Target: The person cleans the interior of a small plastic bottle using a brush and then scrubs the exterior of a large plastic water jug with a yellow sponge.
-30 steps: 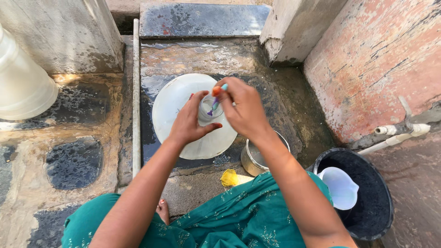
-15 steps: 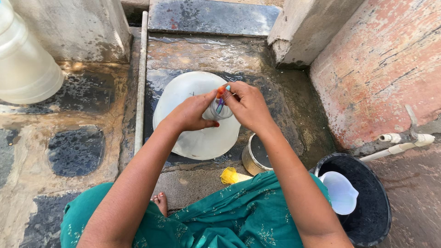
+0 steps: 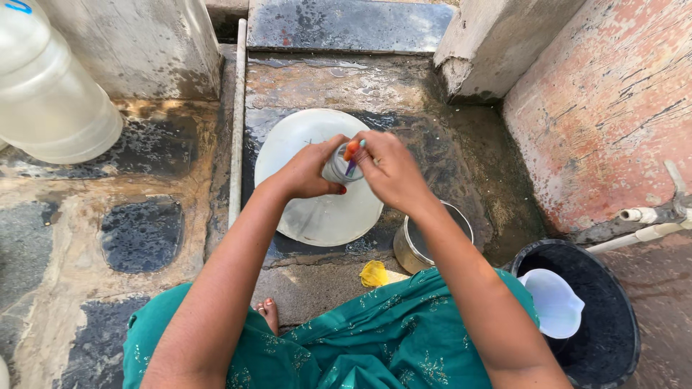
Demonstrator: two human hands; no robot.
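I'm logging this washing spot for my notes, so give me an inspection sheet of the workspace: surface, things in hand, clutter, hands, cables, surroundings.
Surface: wet stone floor, dark damp patches, stained.
Job's things: small glass held over a white plate; an orange and blue scrubber goes into the glass.
Clutter: steel pot beside the plate; yellow scrap near the green garment; black bucket with a white jug inside.
Grippers: left hand grips the glass; right hand holds the scrubber.
Cables: nothing seen; a white pipe runs along the floor.
Surroundings: reddish wall, large clear water bottle, pipe fitting at the wall.
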